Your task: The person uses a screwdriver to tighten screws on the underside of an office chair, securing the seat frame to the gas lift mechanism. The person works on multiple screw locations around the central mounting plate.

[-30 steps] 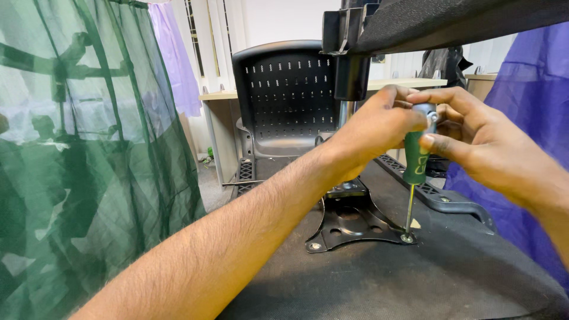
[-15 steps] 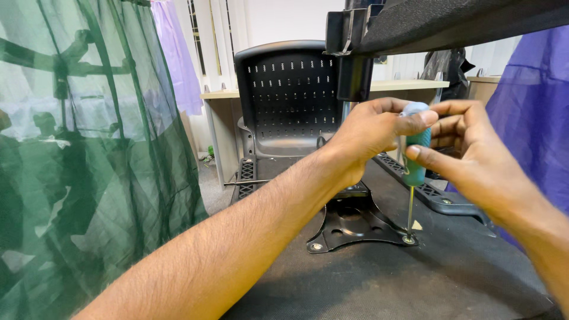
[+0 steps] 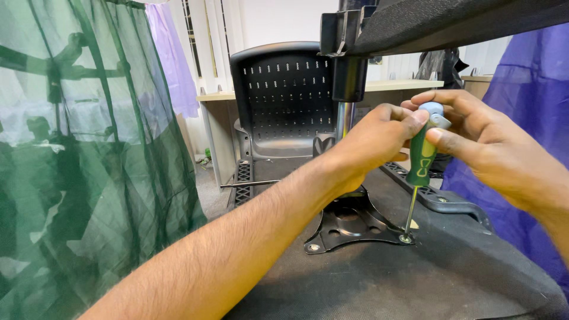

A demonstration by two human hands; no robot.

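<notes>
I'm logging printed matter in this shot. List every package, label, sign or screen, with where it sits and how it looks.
No package, sign or screen shows.
Nearest thing to a label: a pale marking on the green handle of the screwdriver, held upright between left hand and right hand.

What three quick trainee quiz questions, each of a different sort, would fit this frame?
1. True or false: the screwdriver has a red handle.
2. Multiple choice: where does the screwdriver's tip rest? A) on the perforated chair back; B) on a screw at a corner of the black metal plate; C) on the green netting.
3. Which hand or hands grip the handle?

Key
1. False: the handle is green with a pale blue cap.
2. B.
3. Both: the left hand and the right hand pinch its top with their fingers, shaft nearly upright.
</notes>
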